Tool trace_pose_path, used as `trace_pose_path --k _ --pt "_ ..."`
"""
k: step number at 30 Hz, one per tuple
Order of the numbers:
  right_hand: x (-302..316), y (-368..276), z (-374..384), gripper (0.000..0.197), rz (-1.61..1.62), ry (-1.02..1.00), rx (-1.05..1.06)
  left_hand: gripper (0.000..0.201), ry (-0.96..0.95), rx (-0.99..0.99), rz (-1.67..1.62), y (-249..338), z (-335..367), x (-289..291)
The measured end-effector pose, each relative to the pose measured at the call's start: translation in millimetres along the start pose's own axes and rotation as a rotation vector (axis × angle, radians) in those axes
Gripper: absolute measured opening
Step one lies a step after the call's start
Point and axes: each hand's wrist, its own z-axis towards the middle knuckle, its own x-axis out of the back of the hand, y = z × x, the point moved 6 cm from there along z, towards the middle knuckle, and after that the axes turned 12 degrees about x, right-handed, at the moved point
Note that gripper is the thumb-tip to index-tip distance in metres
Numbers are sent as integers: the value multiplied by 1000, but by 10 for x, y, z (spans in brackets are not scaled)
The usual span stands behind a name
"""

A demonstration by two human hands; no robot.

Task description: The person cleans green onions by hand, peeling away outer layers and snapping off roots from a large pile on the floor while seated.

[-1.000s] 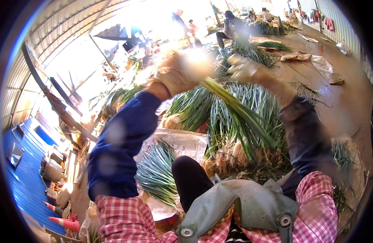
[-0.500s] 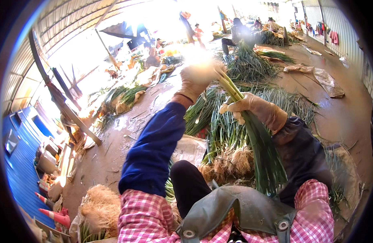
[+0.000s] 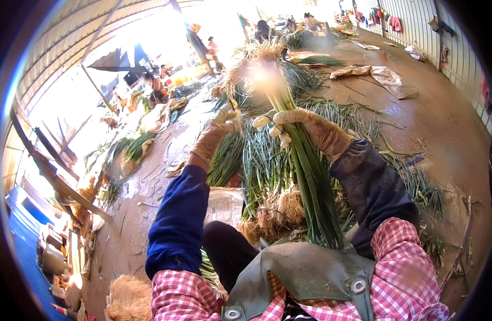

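My gloved right hand [image 3: 304, 125] is closed around the stalks of a bunch of green onions [image 3: 311, 182]. The bunch is held up with its stringy roots at the top, and its dark leaves hang toward my lap. To the left of it, my gloved left hand [image 3: 224, 125] has its fingers pinched together. A thin pale strip rises from them toward the roots; glare blurs its upper end. Below the hands lies a pile of green onions [image 3: 267, 160], its tan roots facing me.
A green apron [image 3: 310, 270] covers my lap. Root bundles [image 3: 129, 299] lie at lower left. More green onions [image 3: 411, 182] spread to the right, with a pale sack [image 3: 393, 81] beyond. A slanting post [image 3: 69, 187] stands left. People sit farther back among other piles.
My left hand has come away from the bunch's root end, down and to the left. The bunch now stands more upright, its roots in sight. The view has shifted.
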Motion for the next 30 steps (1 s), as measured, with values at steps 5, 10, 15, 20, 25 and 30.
trace_pose_path --k 5,10,15,20,25,30 --pt "-185 73 33 27 -82 100 53 35 -117 -97 -427 463 9 -366" --pt "38 19 142 22 -497 171 -7 35 111 -137 -403 289 315 101" --pt "428 -101 102 14 -810 304 129 43 289 51 -461 167 15 102" --pt "168 -283 242 24 -1832 250 170 31 203 -77 -198 549 -5 -293" --pt "105 -61 397 31 -2085 229 325 19 110 -145 -889 893 -220 81" --pt "487 -313 1 36 -2055 313 188 24 647 -396 -565 430 -55 417"
